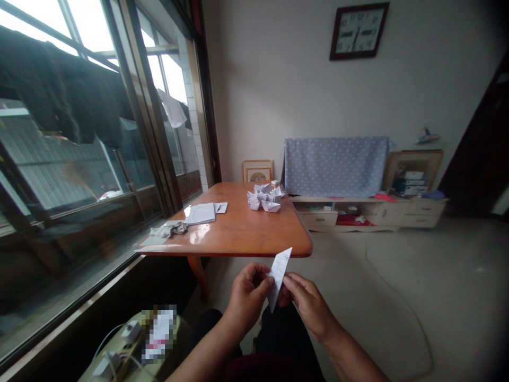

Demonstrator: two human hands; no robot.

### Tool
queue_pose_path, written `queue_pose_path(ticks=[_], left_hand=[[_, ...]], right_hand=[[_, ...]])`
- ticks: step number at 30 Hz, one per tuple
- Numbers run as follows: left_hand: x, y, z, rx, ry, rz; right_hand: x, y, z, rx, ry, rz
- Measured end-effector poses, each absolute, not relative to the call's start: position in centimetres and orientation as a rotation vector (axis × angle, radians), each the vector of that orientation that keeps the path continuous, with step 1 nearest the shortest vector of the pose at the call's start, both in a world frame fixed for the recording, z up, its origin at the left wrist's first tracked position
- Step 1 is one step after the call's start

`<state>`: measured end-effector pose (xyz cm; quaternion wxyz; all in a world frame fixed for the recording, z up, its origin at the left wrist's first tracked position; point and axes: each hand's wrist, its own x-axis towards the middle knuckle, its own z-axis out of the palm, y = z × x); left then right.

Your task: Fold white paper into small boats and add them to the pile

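Note:
Above my lap, a folded piece of white paper point(281, 268) with faint writing is held between both hands. Its outline is a slanted, pointed shape, tilted with the upper tip to the right. My left hand point(250, 292) pinches its left side, thumb on the near face and fingers curled behind. On the right edge, the thumb and fingertips of my right hand point(304, 297) are closed on the same paper. Beyond them, a cluster of folded paper shapes point(264, 199), several of them boat-like, sits on the wooden table point(246, 233).
A stack of papers point(201, 213) and a crumpled grey cloth point(169, 229) lie on the table's left side. At lower left, a green stool point(119, 366) holds chargers and cables. A low cabinet point(382, 215) stands along the back wall, and a cable point(397, 292) runs across the floor.

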<state>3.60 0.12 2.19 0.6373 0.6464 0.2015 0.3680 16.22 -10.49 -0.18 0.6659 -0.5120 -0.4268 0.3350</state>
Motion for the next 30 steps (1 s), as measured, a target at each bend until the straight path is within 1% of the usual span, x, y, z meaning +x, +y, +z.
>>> queue_pose_path(ticks=[9,15,22,30], left_hand=[[3.4,0.3,2.4,1.474,0.472,0.779],[3.7,0.6,1.4,1.506,0.469,0.802],[3.3,0.7,1.4,1.818,0.496,0.981],[2.8,0.1,2.1,2.084,0.469,1.057]], right_hand=[[16.3,-10.8,0.2,-1.143,-0.979,0.763],[16.7,-10.6,-0.3,-1.190,-0.999,0.720],[16.5,-10.8,-0.3,-1.236,-0.951,0.719],[16.5,-10.2,-1.5,-1.250,-0.892,0.702]])
